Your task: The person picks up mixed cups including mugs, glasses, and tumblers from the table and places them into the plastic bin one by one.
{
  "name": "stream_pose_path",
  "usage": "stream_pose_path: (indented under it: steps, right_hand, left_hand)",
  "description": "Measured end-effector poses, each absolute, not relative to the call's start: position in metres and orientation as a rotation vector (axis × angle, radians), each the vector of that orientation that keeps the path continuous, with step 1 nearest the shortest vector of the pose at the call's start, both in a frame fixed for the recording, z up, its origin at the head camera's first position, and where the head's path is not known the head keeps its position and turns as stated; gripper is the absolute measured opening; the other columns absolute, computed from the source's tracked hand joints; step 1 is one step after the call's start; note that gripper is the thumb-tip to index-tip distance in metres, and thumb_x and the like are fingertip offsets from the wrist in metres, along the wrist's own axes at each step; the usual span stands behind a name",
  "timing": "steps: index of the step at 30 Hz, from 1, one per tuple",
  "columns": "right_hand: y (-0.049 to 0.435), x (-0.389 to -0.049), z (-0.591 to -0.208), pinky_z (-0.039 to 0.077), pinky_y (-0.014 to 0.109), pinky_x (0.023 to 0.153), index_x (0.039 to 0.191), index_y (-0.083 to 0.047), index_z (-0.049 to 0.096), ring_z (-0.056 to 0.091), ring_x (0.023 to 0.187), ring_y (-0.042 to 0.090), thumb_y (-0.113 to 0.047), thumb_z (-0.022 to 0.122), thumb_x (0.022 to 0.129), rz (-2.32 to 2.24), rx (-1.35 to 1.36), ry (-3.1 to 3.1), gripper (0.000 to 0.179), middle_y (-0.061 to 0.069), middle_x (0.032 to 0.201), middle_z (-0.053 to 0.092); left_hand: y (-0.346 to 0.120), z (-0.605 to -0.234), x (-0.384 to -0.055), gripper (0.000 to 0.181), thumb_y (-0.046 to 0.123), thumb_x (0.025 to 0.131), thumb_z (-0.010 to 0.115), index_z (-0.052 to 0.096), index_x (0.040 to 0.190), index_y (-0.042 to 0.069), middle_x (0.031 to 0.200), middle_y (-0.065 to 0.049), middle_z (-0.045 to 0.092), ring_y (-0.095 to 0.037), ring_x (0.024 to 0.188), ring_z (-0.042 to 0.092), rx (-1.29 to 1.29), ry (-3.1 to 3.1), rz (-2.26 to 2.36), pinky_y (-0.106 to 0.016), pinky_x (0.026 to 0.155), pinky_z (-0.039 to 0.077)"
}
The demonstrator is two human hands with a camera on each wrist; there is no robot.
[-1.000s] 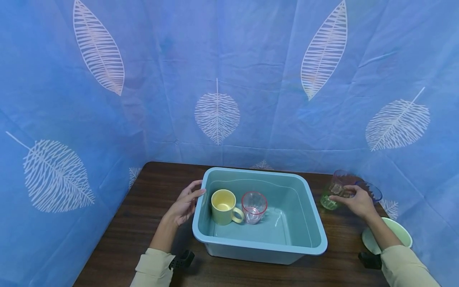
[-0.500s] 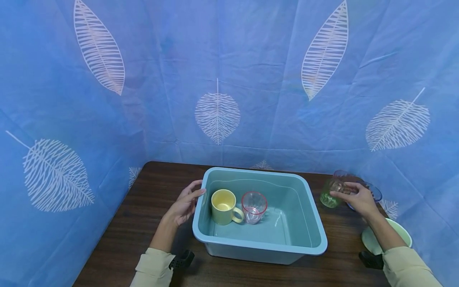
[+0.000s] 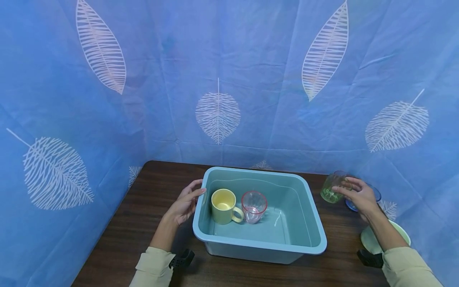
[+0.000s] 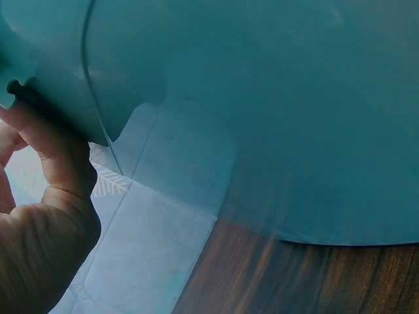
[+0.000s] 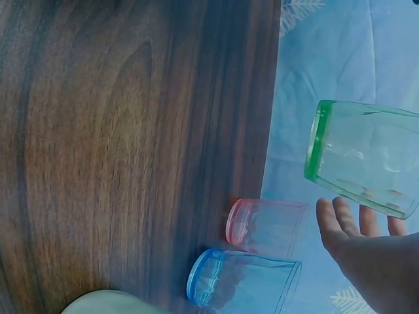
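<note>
In the head view, my left hand (image 3: 184, 204) holds the left rim of a light-blue plastic tub (image 3: 258, 244). The left wrist view shows bent fingers against the rim; some fingertips are hidden. Inside the tub stand a yellow mug (image 3: 221, 215) and, beside it, a clear glass with a red rim (image 3: 254, 205). My right hand (image 3: 360, 197) holds a green-tinted glass (image 5: 366, 157), which is off the table and tilted. The thumb is out of the right wrist view. Near that hand, a pink glass (image 5: 268, 226) and a blue glass (image 5: 245, 281) stand on the table.
A pale green bowl (image 3: 373, 241) sits at the right, partly behind my right forearm. The dark wooden table (image 3: 143, 223) ends at a blue cloth backdrop (image 3: 265, 119) with white leaf prints. Its back edge runs close behind the tub.
My right hand has lifted the green glass slightly and tilted it, and the blue glass behind shows more. My left hand and the tub stay where they were.
</note>
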State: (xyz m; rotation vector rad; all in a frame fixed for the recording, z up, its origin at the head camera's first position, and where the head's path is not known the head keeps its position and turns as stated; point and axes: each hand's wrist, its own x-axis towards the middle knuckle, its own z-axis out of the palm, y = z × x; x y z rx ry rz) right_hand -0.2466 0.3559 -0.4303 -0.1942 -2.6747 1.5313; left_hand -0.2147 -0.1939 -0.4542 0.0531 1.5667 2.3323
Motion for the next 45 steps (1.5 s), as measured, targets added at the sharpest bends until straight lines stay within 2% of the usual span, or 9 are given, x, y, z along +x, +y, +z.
stream_pose_path:
  steps: [2,5,20,24,29,32,36,42,45]
  right_hand:
    - [0.355,-0.247,-0.429,0.054,0.009,0.075,0.157,0.008,0.021,0.052,0.094,-0.009,-0.033,0.072,0.099,1.569,-0.186,-2.64,0.088,-0.003,0.125,0.054]
    - [0.354,-0.247,-0.429,0.054,0.01,0.075,0.158,0.007,0.021,0.051,0.091,-0.014,-0.034,0.072,0.098,1.583,-0.189,-2.626,0.089,-0.017,0.115,0.052]
    - [0.348,-0.245,-0.427,0.05,0.01,0.071,0.158,0.002,0.029,0.05,0.094,-0.01,-0.035,0.074,0.097,1.536,-0.196,-2.516,0.084,-0.024,0.108,0.054]
    - [0.345,-0.243,-0.425,0.049,0.012,0.078,0.159,0.001,0.031,0.056,0.12,0.012,-0.036,0.074,0.097,1.536,-0.224,-2.5,0.084,-0.026,0.103,0.055]
    - [0.341,-0.242,-0.423,0.046,0.036,0.106,0.161,-0.004,0.029,0.028,0.151,0.046,-0.039,0.072,0.098,1.556,-0.254,-2.491,0.085,-0.029,0.1,0.054]
    - [0.34,-0.242,-0.421,0.049,0.027,0.102,0.161,-0.006,0.031,0.04,0.145,0.034,-0.039,0.072,0.098,1.543,-0.235,-2.482,0.083,-0.028,0.102,0.055]
    - [0.339,-0.241,-0.418,0.046,0.006,0.08,0.161,-0.006,0.032,0.048,0.133,0.023,-0.038,0.072,0.098,1.509,-0.187,-2.485,0.081,-0.026,0.106,0.055]
    - [0.337,-0.24,-0.413,0.045,0.004,0.081,0.162,-0.007,0.03,0.036,0.146,0.042,-0.036,0.071,0.1,1.522,-0.148,-2.479,0.079,-0.027,0.108,0.053]
    - [0.334,-0.239,-0.412,0.046,0.005,0.089,0.162,-0.009,0.032,0.041,0.144,0.033,-0.036,0.071,0.099,1.5,-0.141,-2.482,0.079,-0.027,0.11,0.054]
  left_hand:
    - [-0.194,-0.454,-0.215,0.051,0.014,0.108,0.055,0.033,0.153,0.005,0.092,-0.002,0.073,-0.008,0.067,0.073,0.051,1.566,2.331,-0.016,0.055,0.058]
    - [-0.194,-0.454,-0.215,0.051,0.015,0.108,0.054,0.033,0.153,0.005,0.09,-0.002,0.072,-0.007,0.063,0.071,0.047,1.563,2.332,-0.015,0.053,0.056]
    - [-0.192,-0.454,-0.213,0.052,0.017,0.108,0.056,0.034,0.153,0.006,0.088,-0.001,0.07,-0.005,0.058,0.067,0.033,1.579,2.325,-0.012,0.049,0.051]
    - [-0.192,-0.455,-0.213,0.052,0.017,0.107,0.056,0.033,0.153,0.006,0.09,-0.001,0.07,-0.006,0.061,0.069,0.027,1.572,2.325,-0.013,0.052,0.054]
    - [-0.192,-0.455,-0.212,0.052,0.016,0.108,0.055,0.033,0.153,0.005,0.094,-0.002,0.071,-0.007,0.067,0.073,0.042,1.569,2.329,-0.016,0.055,0.058]
    - [-0.192,-0.454,-0.212,0.052,0.016,0.108,0.056,0.033,0.153,0.005,0.095,-0.003,0.071,-0.008,0.069,0.073,0.049,1.575,2.328,-0.016,0.056,0.058]
    - [-0.192,-0.454,-0.211,0.052,0.016,0.108,0.055,0.032,0.153,0.005,0.097,-0.003,0.071,-0.008,0.07,0.074,0.053,1.588,2.324,-0.016,0.057,0.058]
    - [-0.192,-0.454,-0.212,0.051,0.016,0.108,0.055,0.033,0.152,0.005,0.099,-0.004,0.072,-0.01,0.074,0.075,0.053,1.586,2.33,-0.019,0.061,0.061]
    - [-0.192,-0.454,-0.212,0.05,0.015,0.108,0.055,0.033,0.152,0.005,0.1,-0.004,0.072,-0.01,0.075,0.075,0.057,1.583,2.33,-0.019,0.061,0.061]
